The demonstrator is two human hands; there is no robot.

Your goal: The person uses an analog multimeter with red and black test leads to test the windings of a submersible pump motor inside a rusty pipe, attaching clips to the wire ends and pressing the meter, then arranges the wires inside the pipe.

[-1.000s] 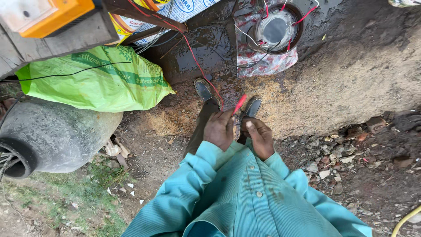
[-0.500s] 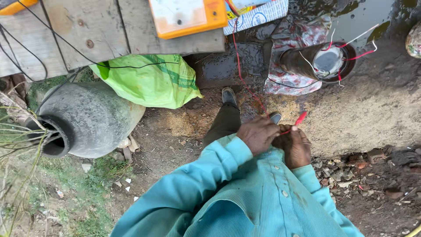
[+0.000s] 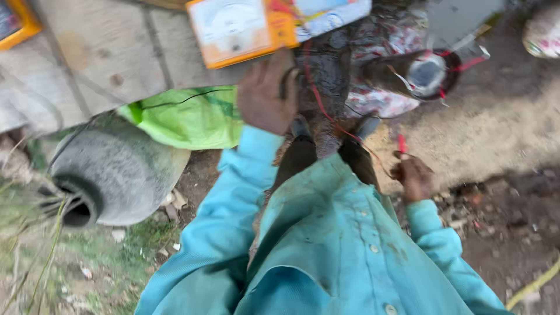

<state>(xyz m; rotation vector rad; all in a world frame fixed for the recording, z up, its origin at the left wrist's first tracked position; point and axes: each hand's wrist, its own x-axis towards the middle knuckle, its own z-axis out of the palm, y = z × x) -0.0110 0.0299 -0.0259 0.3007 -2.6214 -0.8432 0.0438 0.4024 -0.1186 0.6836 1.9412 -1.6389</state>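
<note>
Two hands at work, well apart. L hand (image 3: 265, 96) is raised up toward the orange meter (image 3: 236, 29) lying on the grey slab (image 3: 105, 58); fingers curled round something dark at approx the slab edge, just below the meter, but frame is blurred so can't tell what it grips or how tight. R hand (image 3: 413, 175) sits low, near the R knee, fingers pinched closed on a red probe (image 3: 402, 144) that sticks up out of the fist. Red wire (image 3: 326, 111) runs from the probe area up across the wet dark ground toward the meter, passing btwn the two shoes (image 3: 301, 127). Person wears a teal shirt (image 3: 338, 245) w/ buttons, sleeves down to the wrists. Beyond the shoes, a round motor (image 3: 423, 73) w/ red and white leads lies on a patterned cloth (image 3: 373, 93), well apart from the R hand. Green plastic bag (image 3: 186, 116) lies under the slab edge, just beside the L wrist, a thin black wire across it. Grey clay pot (image 3: 111, 172) lies on its side to the L of the bag, mouth facing down-left, touching the bag's lower edge. Sandy dirt (image 3: 490, 134) to the R, stones and litter nearer. Yellow hose (image 3: 534, 286) at the bottom R corner.
</note>
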